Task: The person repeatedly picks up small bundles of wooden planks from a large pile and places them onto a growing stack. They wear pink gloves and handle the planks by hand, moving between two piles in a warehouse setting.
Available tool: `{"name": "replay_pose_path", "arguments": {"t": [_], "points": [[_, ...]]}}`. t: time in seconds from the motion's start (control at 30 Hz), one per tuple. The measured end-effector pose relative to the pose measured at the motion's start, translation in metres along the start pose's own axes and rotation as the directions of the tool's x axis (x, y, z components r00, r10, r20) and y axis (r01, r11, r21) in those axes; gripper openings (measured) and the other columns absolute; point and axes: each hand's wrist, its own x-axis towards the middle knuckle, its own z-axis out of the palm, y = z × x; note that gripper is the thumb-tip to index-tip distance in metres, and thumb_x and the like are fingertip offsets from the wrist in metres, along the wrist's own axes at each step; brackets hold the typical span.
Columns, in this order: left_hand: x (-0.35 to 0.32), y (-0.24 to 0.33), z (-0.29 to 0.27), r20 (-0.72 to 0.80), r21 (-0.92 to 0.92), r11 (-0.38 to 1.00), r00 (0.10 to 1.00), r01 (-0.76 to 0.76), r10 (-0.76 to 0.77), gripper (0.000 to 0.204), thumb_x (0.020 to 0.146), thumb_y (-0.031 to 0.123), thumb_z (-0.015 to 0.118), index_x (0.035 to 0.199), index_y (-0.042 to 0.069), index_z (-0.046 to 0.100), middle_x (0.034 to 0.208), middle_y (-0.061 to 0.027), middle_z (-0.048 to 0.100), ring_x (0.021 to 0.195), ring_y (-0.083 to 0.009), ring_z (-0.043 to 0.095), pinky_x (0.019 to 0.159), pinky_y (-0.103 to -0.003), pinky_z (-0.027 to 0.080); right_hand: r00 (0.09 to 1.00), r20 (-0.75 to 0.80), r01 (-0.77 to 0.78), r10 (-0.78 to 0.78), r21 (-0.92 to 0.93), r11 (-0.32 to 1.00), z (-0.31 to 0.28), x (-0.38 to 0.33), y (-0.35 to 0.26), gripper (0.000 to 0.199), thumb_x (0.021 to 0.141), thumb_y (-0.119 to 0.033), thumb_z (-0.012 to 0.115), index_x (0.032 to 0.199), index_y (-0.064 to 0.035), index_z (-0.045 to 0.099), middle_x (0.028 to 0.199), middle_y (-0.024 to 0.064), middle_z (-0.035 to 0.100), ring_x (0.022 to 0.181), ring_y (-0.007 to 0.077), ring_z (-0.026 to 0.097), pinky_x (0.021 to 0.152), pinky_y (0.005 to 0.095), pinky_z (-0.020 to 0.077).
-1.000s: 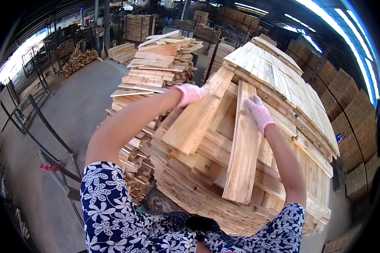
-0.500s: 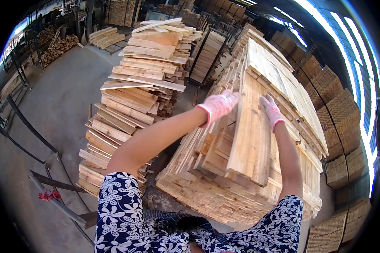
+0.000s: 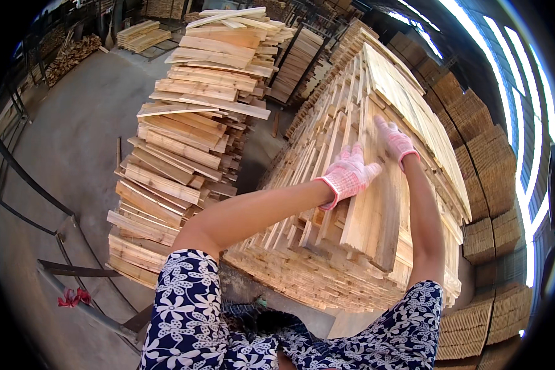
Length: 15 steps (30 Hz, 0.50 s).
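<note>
The left hand (image 3: 351, 174) is not squeezing anything: its fingers are spread and it lies flat, palm down, on a long wooden board (image 3: 369, 216). The right hand (image 3: 394, 142) is loose too, with its fingers stretched out along the board, a little farther up and to the right. The board looks too wide for one hand to wrap around, so flat palms are probably an easy way to keep it steady. Both hands wear pink gloves, perhaps because rough wood can prick.

The board is right under the hands, and its near end points back toward the person. It lies on a big stack (image 3: 290, 262), where many boards sit close together, maybe so they hold each other up. Just right of the hands, more boards lie side by side and make a smooth, sloping top (image 3: 407, 102).

To the left of the hands, across a gap, is a tall pile (image 3: 188, 145). Its boards stick out unevenly, so it looks less neat. Farther left and nearer the person is a metal frame (image 3: 98, 317) with a red cloth (image 3: 74, 298) tied on it. Well to the right of the hands are neat bundles of thin wood (image 3: 465, 333), which likely save room that way.
</note>
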Motion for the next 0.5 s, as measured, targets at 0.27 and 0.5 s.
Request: {"name": "replay_pose_path", "arguments": {"t": [0.27,0.5], "points": [[-0.007,0.009,-0.009,0.002,0.088,0.987,0.99,-0.138,0.138,0.088,0.094,0.051,0.052,0.153,-0.008,0.025,0.156,-0.0302,0.032,0.145,-0.0397,0.035,0.119,-0.04,0.03,0.984,0.11,0.142,-0.142,0.005,0.99,0.003,-0.002,-0.016,0.101,0.087,-0.077,0.049,0.156,-0.0048,0.036,0.159,0.0198,0.038,0.143,0.0332,0.042,0.116,0.0415,0.033],[-0.067,-0.035,-0.048,-0.285,-0.578,0.779,0.955,-0.244,0.088,0.081,0.096,0.044,0.058,0.152,-0.008,0.031,0.156,-0.03,0.034,0.146,-0.0382,0.035,0.121,-0.036,0.028,0.906,0.407,-0.034,-0.119,0.351,0.936,-0.013,-0.003,-0.031,0.076,0.098,-0.057,0.055,0.153,-0.0065,0.043,0.152,0.0088,0.05,0.134,0.0231,0.051,0.114,0.0342,0.0367]]}}
